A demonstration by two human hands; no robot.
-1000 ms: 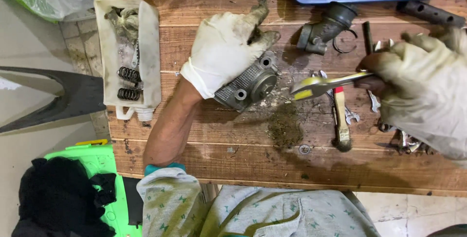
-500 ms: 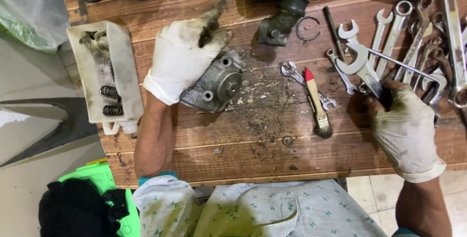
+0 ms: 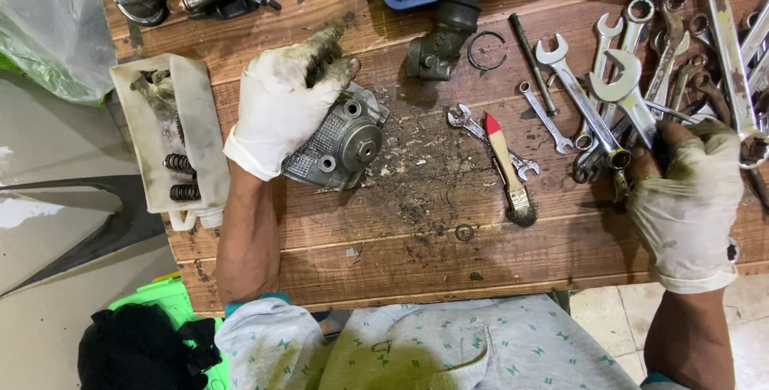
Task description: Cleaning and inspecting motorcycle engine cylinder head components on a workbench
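Grey metal cover (image 3: 340, 143) lying flat on bench, grimy; wrenches (image 3: 617, 110) lying piled at right.

Bench (image 3: 384, 238): rough bare wood, grimy. Cover (image 3: 340, 143): matt grey cast metal. Wrenches (image 3: 609, 94): bright, smooth steel. Brush (image 3: 506, 167): pale wood handle, red tip. Gloves on left hand (image 3: 280, 110) and right hand (image 3: 689, 202): thin whitish rubber, soiled.
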